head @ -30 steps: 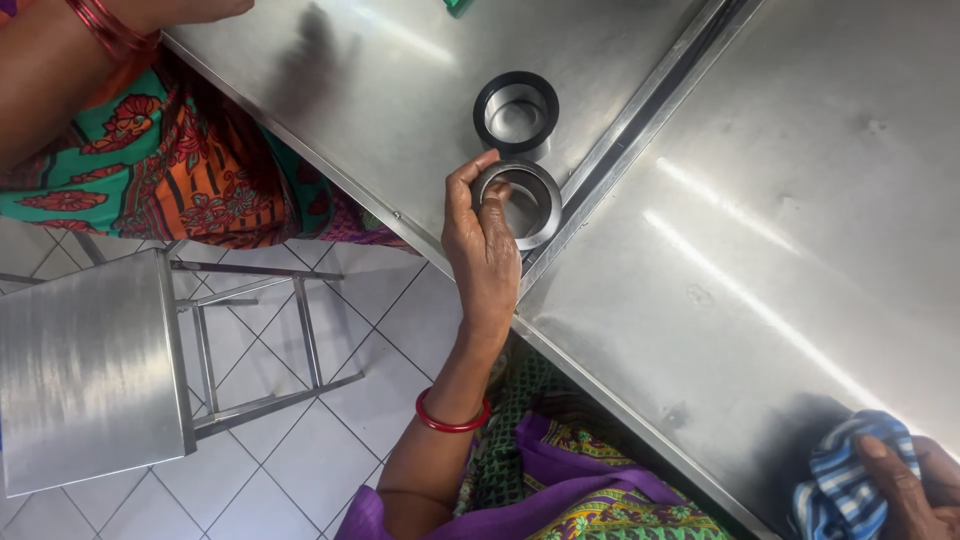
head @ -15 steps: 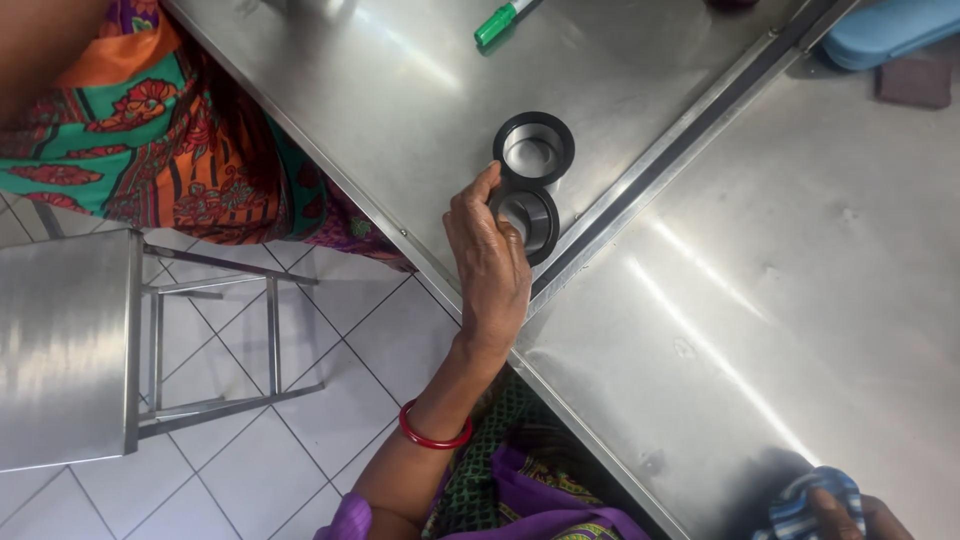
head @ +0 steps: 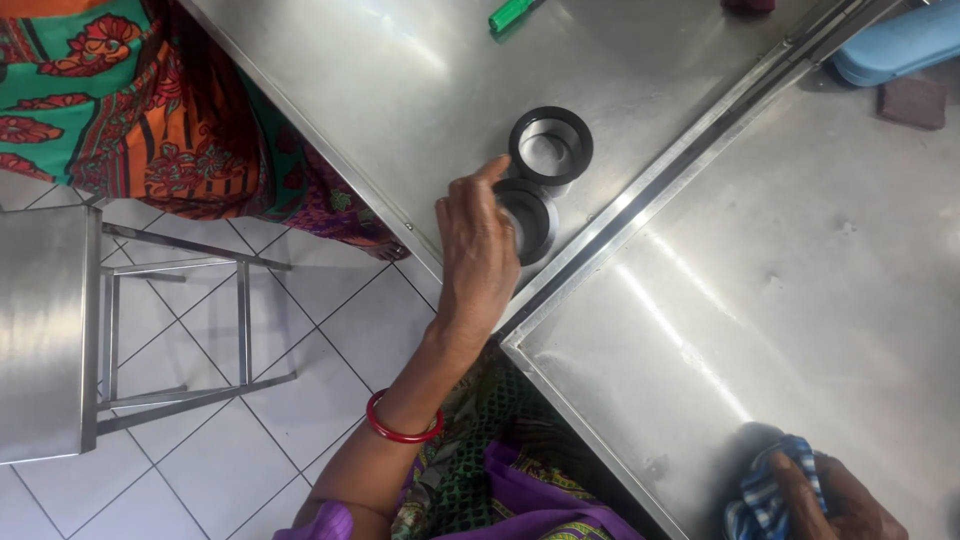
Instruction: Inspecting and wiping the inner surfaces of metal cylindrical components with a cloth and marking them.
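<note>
My left hand point(head: 478, 255) reaches over the edge of a steel table point(head: 400, 90) and its fingers curl round a black ring-shaped part point(head: 530, 217) lying flat there. A second black ring point(head: 551, 145) with a shiny metal inside sits just beyond it, touching or nearly so. My right hand point(head: 835, 500) is at the bottom right, closed on a blue and white striped cloth point(head: 765, 497) pressed on a second steel table point(head: 780, 300). A red bangle point(head: 400, 428) is on my left wrist.
Another person in a bright patterned dress point(head: 130, 110) stands at the far table's left edge. A steel stool point(head: 60, 330) stands on the white tiled floor. A green marker point(head: 512, 14), a blue container point(head: 895, 45) and a dark block point(head: 912, 102) lie at the top.
The view has shifted, so the rings and my left hand sit lower in frame. My left hand stays at the nearer ring. My right hand with the cloth has dropped towards the corner.
</note>
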